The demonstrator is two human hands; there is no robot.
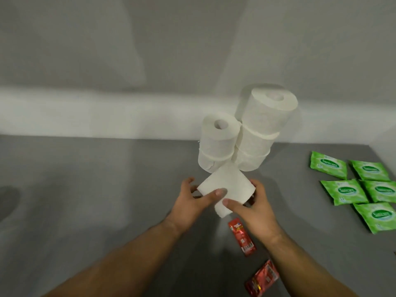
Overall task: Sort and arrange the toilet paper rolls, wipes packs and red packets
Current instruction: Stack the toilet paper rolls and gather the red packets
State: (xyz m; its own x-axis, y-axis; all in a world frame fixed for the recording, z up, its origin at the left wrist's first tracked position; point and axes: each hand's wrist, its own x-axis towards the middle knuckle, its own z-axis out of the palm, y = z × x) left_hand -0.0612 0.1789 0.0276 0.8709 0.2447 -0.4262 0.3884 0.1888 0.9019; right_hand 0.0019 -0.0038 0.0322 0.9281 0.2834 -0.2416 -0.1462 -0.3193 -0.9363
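Note:
Both hands grip one white toilet paper roll (227, 185) held tilted above the grey table (107, 189). My left hand (192, 200) clasps its left side and my right hand (252, 206) its right side. Just behind it stand two stacks of rolls: a shorter stack (216, 142) on the left and a taller stack (261, 129) on the right by the wall. Several green wipes packs (347, 191) lie flat at the right. Two red packets lie near my right forearm, one (242, 236) under the wrist, the other (262, 279) at the bottom.
A white wall (128, 61) rises right behind the stacks, with a pale ledge along the table's back edge. A dark round shadow or recess (6, 200) shows at the far left of the table.

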